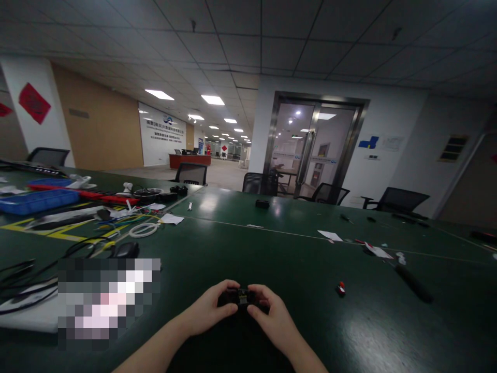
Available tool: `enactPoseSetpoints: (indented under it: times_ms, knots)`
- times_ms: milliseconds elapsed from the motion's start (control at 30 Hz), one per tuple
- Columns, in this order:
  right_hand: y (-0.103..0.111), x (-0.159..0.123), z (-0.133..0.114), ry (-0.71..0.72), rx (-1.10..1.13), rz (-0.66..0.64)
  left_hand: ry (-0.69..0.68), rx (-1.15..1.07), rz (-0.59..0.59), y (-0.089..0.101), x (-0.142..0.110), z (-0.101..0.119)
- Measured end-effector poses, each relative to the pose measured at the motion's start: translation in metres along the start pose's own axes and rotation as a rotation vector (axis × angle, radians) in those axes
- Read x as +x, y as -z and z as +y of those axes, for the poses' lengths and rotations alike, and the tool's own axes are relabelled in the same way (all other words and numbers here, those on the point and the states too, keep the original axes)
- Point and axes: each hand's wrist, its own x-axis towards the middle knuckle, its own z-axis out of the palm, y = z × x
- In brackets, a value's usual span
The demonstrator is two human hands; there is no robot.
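Note:
Between my two hands, low in the middle of the head view, is a small dark device [243,297] with a lighter, yellowish patch on its face. Its exact kind is too dim and small to make out. My left hand [213,309] grips its left end, thumb below and fingers above. At the opposite end, the thumb and fingers of my right hand [272,312] close on it in the same way. Both hands are just over the dark green table [217,259]. The fingers cover much of the device's two ends.
A computer mouse [126,250], a coiled white cable [144,229] and a blue tray [41,201] lie to the left. A small red item [340,288] and a black-handled tool [413,283] lie to the right. Farther back are a black box [262,203] and a wrench [190,206].

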Motion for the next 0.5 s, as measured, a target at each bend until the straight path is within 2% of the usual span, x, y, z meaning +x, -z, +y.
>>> enactPoseSetpoints:
  times_ms: [400, 500]
  knots:
    - [-0.0019, 0.0007, -0.0024, 0.124, 0.004, 0.0, -0.031, -0.02, 0.018, -0.0035, 0.0036, -0.0077]
    - [-0.0035, -0.0002, -0.0027, 0.099, 0.004, 0.0, -0.053, -0.019, 0.022, -0.0047, 0.0036, -0.009]
